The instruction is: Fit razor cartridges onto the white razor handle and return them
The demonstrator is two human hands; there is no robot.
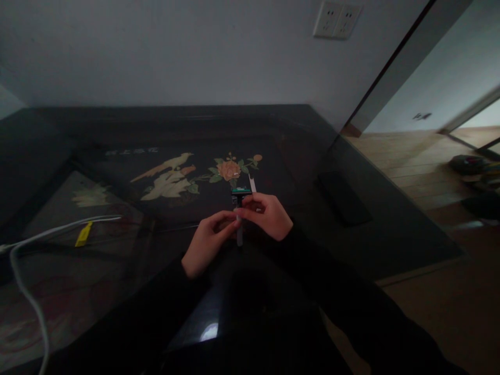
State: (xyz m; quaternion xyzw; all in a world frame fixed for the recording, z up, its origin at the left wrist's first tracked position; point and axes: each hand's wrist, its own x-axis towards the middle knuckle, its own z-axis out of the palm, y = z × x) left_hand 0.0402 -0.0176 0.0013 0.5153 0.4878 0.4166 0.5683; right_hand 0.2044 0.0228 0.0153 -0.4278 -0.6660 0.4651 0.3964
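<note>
A razor stands nearly upright between my hands, its dark head with a green strip at the top and its grey handle running down. My left hand pinches the handle from the left between thumb and fingers. From the right, my right hand closes its thumb and fingers on the handle just below the head. A thin white strip with a dark tip sticks up behind my right fingers; whether they hold it I cannot tell. Part of the handle is covered by my fingertips.
The dark, glossy table has a bird-and-flower picture. A flat black object lies on the right. On the left run a white cable and a yellow tag. Wall sockets are behind; wooden floor lies to the right.
</note>
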